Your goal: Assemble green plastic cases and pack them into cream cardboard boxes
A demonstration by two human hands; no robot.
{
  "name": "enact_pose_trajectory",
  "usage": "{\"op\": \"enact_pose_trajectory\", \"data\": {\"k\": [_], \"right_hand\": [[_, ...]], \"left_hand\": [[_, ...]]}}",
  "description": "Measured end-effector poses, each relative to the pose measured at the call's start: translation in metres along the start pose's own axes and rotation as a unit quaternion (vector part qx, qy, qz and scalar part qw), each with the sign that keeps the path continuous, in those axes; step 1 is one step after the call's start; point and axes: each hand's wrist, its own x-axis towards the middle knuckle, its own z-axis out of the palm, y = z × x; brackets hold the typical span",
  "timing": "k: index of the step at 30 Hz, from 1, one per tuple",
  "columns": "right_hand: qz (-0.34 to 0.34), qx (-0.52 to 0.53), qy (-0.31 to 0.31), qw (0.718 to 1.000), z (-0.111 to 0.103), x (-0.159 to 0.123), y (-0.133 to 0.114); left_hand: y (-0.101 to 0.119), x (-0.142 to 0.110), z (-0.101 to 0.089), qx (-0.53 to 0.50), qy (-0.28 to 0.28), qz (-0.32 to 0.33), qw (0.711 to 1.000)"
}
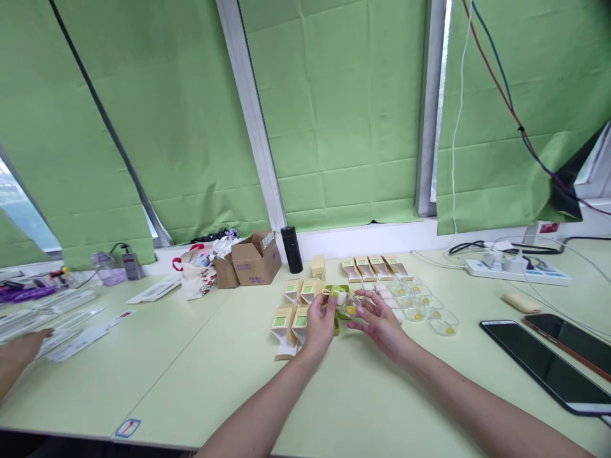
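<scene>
My left hand [319,322] pinches a small green-and-white item [338,294] with a pale cord loop; its exact kind is unclear. Close beside it, my right hand [382,318] has its fingers on a small clear plastic case [352,308] with a yellow dot. The case touches or nearly touches the green-and-white item. Just behind my fingers lie green pieces [337,326], partly hidden. Several open small cartons [282,321] with green labels stand left of my left hand. To the right of my right hand are several clear cases [443,322] and small white pieces [398,315].
More open cartons [367,270] line the back, near a black cylinder [291,249] and a cardboard box [256,259]. On the right lie a power strip [518,272], a tablet [544,362] and a phone [573,340]. Another person's hand [26,350] touches flat white packets at left.
</scene>
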Motion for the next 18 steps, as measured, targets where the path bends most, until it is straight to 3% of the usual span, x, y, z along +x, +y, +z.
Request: {"op": "enact_pose_trajectory", "data": {"k": [18], "right_hand": [[-0.004,0.000,0.014,1.000,0.002,-0.003,-0.001]], "left_hand": [[0.012,-0.006,0.004,0.018,-0.038,0.015,0.999]]}}
